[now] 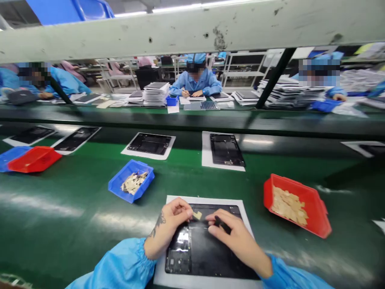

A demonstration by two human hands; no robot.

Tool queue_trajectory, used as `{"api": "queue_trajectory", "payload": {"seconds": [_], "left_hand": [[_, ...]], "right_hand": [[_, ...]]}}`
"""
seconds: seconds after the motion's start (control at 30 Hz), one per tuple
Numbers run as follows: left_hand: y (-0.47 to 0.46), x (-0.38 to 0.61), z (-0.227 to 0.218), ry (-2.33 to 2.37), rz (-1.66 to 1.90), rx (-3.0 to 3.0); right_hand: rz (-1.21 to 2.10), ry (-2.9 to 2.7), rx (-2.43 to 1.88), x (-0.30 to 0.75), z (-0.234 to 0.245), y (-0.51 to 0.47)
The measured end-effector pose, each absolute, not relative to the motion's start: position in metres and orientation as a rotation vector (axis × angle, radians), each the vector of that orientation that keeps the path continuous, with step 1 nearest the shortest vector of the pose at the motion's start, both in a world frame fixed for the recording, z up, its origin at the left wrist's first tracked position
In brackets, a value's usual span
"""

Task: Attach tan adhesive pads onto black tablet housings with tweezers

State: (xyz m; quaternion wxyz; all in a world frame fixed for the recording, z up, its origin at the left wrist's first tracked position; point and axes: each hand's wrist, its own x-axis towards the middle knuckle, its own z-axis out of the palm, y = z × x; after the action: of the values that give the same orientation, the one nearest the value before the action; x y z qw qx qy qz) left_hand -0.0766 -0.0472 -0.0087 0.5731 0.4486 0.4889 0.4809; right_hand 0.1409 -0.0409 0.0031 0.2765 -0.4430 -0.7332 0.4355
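A black device chassis (207,253) lies on a white sheet (180,200) at the near edge of the green belt. My left hand (168,230) rests on its upper left part, fingers pinched on a small tan sticker (197,215). My right hand (237,241) is closed round a thin black tool (223,225) whose tip points toward the sticker. Both hands meet over the chassis's top edge.
A blue bin (116,184) of tan scraps sits to the left, a red bin (315,216) of tan stickers to the right. More black chassis (226,149) on white sheets lie further along the belt. Red and blue bins (34,159) sit far left. People in blue coats work opposite.
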Motion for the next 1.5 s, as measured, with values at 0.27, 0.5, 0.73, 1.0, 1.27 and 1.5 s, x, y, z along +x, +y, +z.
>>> {"api": "queue_trajectory", "payload": {"seconds": [0.27, 0.5, 0.73, 1.0, 1.27, 1.5], "left_hand": [[-0.050, -0.025, -0.010, 0.828, 0.957, 0.739], [-0.059, -0.017, -0.011, 0.728, 0.878, 0.597], [-0.059, -0.016, -0.020, 0.821, 0.855, 0.743], [-0.059, -0.017, -0.024, 0.854, 0.824, 0.834], [-0.058, -0.019, -0.027, 0.794, 0.758, 0.772], [-0.058, -0.022, -0.025, 0.785, 0.755, 0.792]], "right_hand": [[1.366, -1.649, -1.271, 0.159, 0.003, -0.049], [1.626, -1.526, -1.167, 0.164, 0.002, -0.054], [1.552, -1.532, -1.194, 0.162, -0.011, -0.055], [1.608, -1.506, -1.220, 0.163, -0.019, -0.055], [1.948, -1.212, -1.091, 0.164, -0.023, -0.055], [2.003, -1.107, -1.078, 0.162, -0.014, -0.055]]}}
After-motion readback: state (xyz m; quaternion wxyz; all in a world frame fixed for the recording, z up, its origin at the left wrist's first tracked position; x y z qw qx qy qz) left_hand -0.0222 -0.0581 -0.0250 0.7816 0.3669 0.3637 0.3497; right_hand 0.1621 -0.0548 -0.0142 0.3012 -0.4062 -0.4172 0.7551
